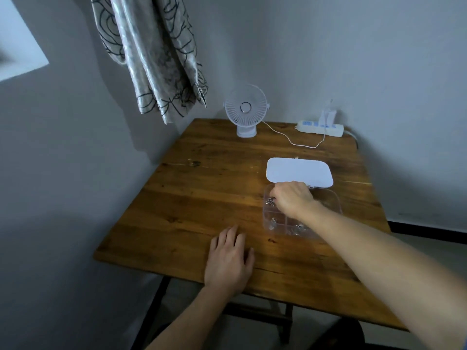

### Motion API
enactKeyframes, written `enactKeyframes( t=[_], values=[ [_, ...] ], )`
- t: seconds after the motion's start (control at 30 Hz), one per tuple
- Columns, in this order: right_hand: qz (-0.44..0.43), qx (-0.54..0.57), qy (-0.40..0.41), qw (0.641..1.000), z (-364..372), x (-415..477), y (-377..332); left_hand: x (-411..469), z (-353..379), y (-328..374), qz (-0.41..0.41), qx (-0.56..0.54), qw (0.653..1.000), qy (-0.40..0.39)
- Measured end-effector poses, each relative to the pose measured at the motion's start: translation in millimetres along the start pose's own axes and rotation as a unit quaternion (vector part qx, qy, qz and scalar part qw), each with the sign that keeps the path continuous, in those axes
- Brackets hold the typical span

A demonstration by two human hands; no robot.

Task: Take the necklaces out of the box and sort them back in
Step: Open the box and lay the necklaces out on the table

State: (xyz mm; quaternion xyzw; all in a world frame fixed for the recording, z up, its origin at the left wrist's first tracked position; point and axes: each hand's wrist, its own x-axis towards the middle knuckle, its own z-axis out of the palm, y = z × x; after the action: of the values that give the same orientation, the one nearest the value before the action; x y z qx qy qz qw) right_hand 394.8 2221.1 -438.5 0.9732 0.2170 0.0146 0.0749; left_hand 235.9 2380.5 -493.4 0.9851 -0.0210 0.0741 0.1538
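A clear plastic box (333, 205) with several compartments stands on the wooden table (202, 198), its white lid (299, 171) folded open behind it. My right hand (294, 198) reaches into the box's far left compartment, fingers pinched on a silver necklace (271, 201). More silver necklaces lie in the near compartments, one on the left (273, 223) and one further right (297, 229). My left hand (228, 261) rests flat on the table, left of the box, fingers slightly apart, holding nothing.
A small white desk fan (245, 109) stands at the table's back edge, its cable running to a white power strip (321, 127) at the back right. A patterned curtain (151, 54) hangs at the back left. Walls close in behind and on the left.
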Motion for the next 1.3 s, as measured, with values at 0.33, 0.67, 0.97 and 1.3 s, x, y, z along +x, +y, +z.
enactKeyframes(
  t=[0.33, 0.67, 0.97, 1.3],
  values=[
    [0.069, 0.157, 0.003, 0.985, -5, -16, 5, -2, -2, -1, 0.01, -0.006, 1.0, 0.007],
    [0.074, 0.417, 0.126, 0.897, -98, -56, 21, 1, -14, 0, -0.01, -0.022, 0.998, -0.064],
    [0.037, 0.546, 0.095, 0.831, -175, -104, 3, 1, -73, 3, -0.072, -0.077, 0.987, -0.122],
    [-0.01, 0.546, -0.027, 0.837, -140, -103, -86, -50, -86, -74, -0.124, -0.022, 0.987, -0.102]
  ],
)
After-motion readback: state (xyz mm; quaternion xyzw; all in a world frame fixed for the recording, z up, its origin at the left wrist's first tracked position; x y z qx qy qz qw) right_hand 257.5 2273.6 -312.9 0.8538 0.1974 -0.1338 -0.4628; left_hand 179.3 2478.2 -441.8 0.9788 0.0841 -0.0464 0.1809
